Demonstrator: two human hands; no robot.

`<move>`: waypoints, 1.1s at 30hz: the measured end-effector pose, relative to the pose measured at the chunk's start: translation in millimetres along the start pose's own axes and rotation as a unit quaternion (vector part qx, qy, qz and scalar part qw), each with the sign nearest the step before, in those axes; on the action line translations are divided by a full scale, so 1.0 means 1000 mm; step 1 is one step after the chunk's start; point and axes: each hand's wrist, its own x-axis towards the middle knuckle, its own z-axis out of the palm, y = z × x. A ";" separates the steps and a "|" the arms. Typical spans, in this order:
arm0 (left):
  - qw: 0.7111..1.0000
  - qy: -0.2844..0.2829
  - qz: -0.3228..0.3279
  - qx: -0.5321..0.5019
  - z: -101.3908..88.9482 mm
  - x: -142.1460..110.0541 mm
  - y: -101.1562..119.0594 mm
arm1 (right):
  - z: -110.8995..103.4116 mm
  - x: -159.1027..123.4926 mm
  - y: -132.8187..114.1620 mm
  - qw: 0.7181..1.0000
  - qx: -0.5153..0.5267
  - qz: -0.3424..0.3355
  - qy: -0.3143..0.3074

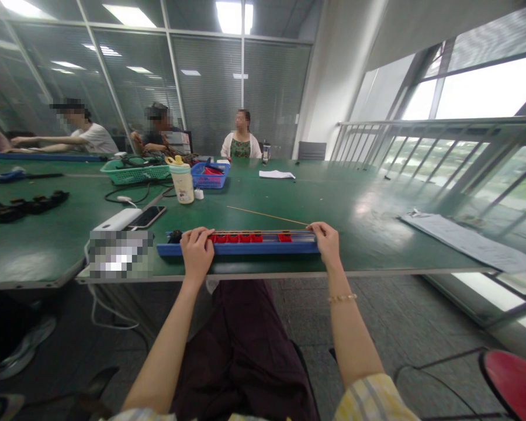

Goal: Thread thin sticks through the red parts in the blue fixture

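Observation:
A long blue plastic fixture [239, 249] lies along the near edge of the green workbench [263, 199], with a row of red blocks [239, 238] set in its channel. My left hand [197, 252] grips it left of centre, fingers over the top and partly hiding the red blocks. My right hand [326, 242] holds its right end. A thin tan rod [267, 216] lies on the bench, its end reaching my right hand. A small black part [174, 237] sits in the fixture's left end.
To the left lie a white power bank [111, 220], a smartphone [148, 216], black connectors [24, 206] and cables. Further back stand a water bottle [183, 181], a green basket [135, 172] and a blue basket [210, 175]. Papers [469, 241] lie at right. Several people sit beyond.

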 end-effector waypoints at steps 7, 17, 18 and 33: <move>1.000 0.001 0.005 -0.013 0.000 -0.001 0.000 | 0.001 0.000 -0.002 1.000 -0.001 -0.007 0.010; 0.999 0.037 -0.037 -0.015 0.002 0.001 0.000 | 0.002 0.000 -0.003 0.998 0.028 -0.040 -0.050; 0.998 0.038 -0.038 -0.011 0.003 0.001 0.000 | 0.003 0.000 -0.003 0.997 0.023 -0.049 -0.059; 0.998 0.027 -0.045 0.025 0.002 0.000 0.001 | 0.007 -0.001 -0.014 0.989 -0.055 -0.102 -0.091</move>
